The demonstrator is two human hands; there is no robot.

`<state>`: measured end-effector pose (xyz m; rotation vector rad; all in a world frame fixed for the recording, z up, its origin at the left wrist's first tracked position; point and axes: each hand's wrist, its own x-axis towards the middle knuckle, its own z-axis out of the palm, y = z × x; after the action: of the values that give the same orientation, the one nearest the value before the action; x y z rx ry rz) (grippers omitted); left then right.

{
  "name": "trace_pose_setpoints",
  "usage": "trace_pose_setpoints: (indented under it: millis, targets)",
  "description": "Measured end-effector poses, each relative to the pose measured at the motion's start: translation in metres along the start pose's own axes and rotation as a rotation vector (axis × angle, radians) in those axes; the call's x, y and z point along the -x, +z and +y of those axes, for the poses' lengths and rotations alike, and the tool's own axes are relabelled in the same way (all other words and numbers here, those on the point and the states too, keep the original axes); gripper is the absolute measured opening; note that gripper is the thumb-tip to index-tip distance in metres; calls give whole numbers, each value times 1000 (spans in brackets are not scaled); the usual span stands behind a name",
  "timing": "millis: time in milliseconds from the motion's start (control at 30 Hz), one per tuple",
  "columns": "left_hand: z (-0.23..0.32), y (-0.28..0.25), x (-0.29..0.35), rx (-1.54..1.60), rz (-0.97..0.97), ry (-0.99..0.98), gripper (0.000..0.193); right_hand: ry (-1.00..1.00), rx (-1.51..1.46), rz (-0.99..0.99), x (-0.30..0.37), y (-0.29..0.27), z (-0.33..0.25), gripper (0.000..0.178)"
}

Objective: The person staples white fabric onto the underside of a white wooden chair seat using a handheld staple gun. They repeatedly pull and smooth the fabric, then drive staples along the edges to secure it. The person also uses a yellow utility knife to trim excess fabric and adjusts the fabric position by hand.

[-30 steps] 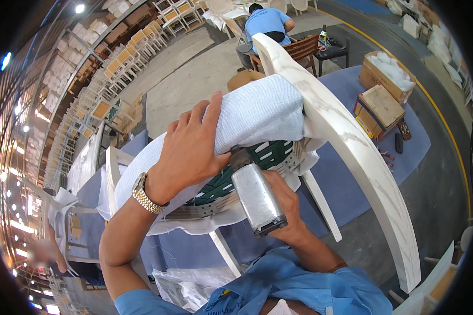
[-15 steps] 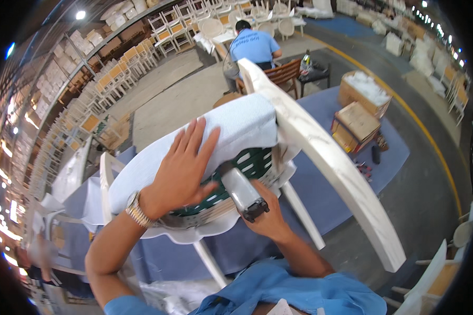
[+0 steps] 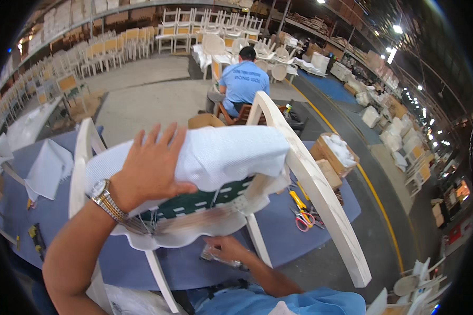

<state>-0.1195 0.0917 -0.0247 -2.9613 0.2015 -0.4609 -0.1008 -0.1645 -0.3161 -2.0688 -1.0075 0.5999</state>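
A white wooden chair frame (image 3: 326, 194) lies tipped before me, its long legs or rails angling down at both sides. White mesh fabric (image 3: 231, 152) is folded over the seat's far edge, with the green webbing (image 3: 231, 194) of the underside showing below it. My left hand (image 3: 150, 163) lies flat and open on the fabric's left part, fingers spread. Below the seat's near edge, low over the table, my right hand (image 3: 227, 248) is closed round a silver staple gun (image 3: 209, 255), partly hidden and blurred.
A blue-grey covered table (image 3: 299, 236) carries the chair. On it lie red-handled scissors (image 3: 304, 220), a yellow tool (image 3: 297, 199), a yellow-black cutter (image 3: 37, 239) and white cloth (image 3: 50, 168). Cartons (image 3: 333, 152) stand at right. A seated person (image 3: 244, 81) works beyond.
My right hand has drawn the staple gun away from the webbing and lowered it below the seat. My left hand stays on the fabric. The view has tilted up and turned right.
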Motion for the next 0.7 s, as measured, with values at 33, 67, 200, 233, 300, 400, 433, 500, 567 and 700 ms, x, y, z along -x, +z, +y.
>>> trace_pose_setpoints:
  millis: [33, 67, 200, 233, 300, 400, 433, 500, 567, 700]
  targets:
    - [-6, 1, 5, -4, -23, -52, 113, 26, -258, -35, -11, -45, -70, 30]
    - [-7, 3, 5, 18, -27, -83, 113, -270, -343, 155, -11, -79, -112, 25]
    - [-17, 14, 4, 32, -79, -62, 104, -965, -111, 526, -63, -185, -250, 23]
    - [-8, 13, 8, 4, -41, -48, 103, -1153, 47, 655, -101, -208, -269, 27]
    - [16, 1, -4, -21, 111, 39, 101, -1137, 351, 710, -117, -265, -302, 41]
    - [12, -1, 4, 7, 122, -14, 102, -780, 601, 304, -131, -305, -354, 65]
    - [8, -1, 9, -19, 86, -65, 103, -681, 673, 153, -143, -308, -367, 73]
    - [0, 5, 12, -76, 116, -22, 105, -647, 717, -58, -166, -346, -324, 61]
    - [5, 3, 9, -90, 103, -12, 105, -375, 523, -69, -169, -357, -287, 70]
    - [4, 0, 7, -130, 104, 9, 102, -317, 518, -393, -197, -336, -197, 91]
